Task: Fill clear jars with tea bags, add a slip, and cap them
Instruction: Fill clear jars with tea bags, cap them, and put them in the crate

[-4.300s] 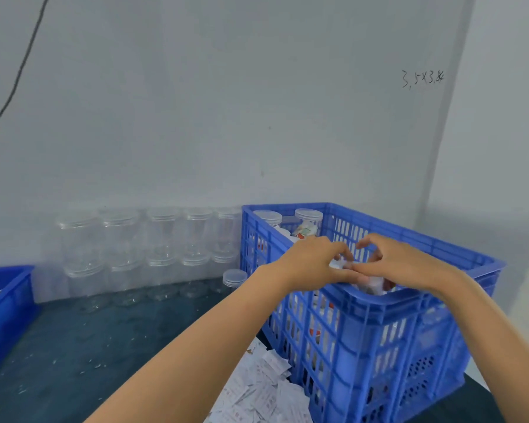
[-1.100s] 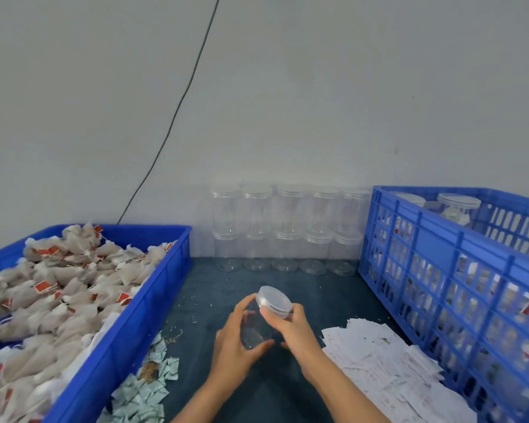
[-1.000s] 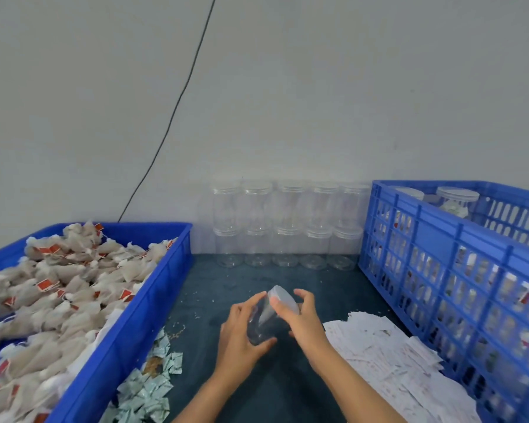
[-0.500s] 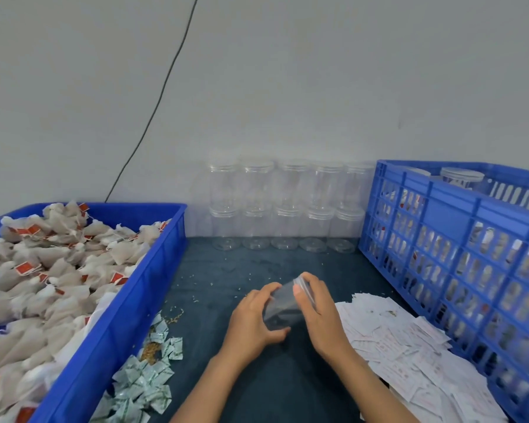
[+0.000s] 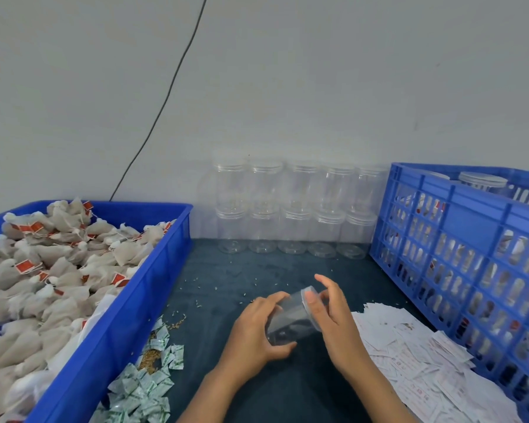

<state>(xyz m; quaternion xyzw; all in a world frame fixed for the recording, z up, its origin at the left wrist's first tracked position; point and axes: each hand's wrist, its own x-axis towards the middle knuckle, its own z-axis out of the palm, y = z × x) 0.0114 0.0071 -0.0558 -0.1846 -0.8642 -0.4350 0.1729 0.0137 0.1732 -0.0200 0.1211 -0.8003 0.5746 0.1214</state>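
Two blue containers flank the dark desk (image 5: 251,270): a shallow blue tray (image 5: 110,331) on the left, heaped with tea bags (image 5: 58,270) in beige pouches with red tags, and a tall slotted blue crate (image 5: 458,239) on the right, holding capped filled jars (image 5: 483,182) seen over its rim and through the slots. Grey wall (image 5: 287,71) behind, thin black cable (image 5: 165,96) running down it to the tray. Empty clear jars (image 5: 293,209) with lids stand against the wall between tray and crate, stacked in two tiers, five across. White printed slips (image 5: 416,355) lie in a loose pile on the desk beside the crate. Small white-green sachets (image 5: 147,389) are scattered by the tray's near corner, with loose grain crumbs among them. One clear jar (image 5: 290,319) is held tilted on its side just above the desk centre, lid (image 5: 310,306) end up and to the right. Left hand (image 5: 254,331) is wrapped around the jar body, gripping it. Right hand (image 5: 333,319) has thumb on the lid edge, fingers loosely spread around the lid; cannot tell how firm the grip is. Jar looks empty.
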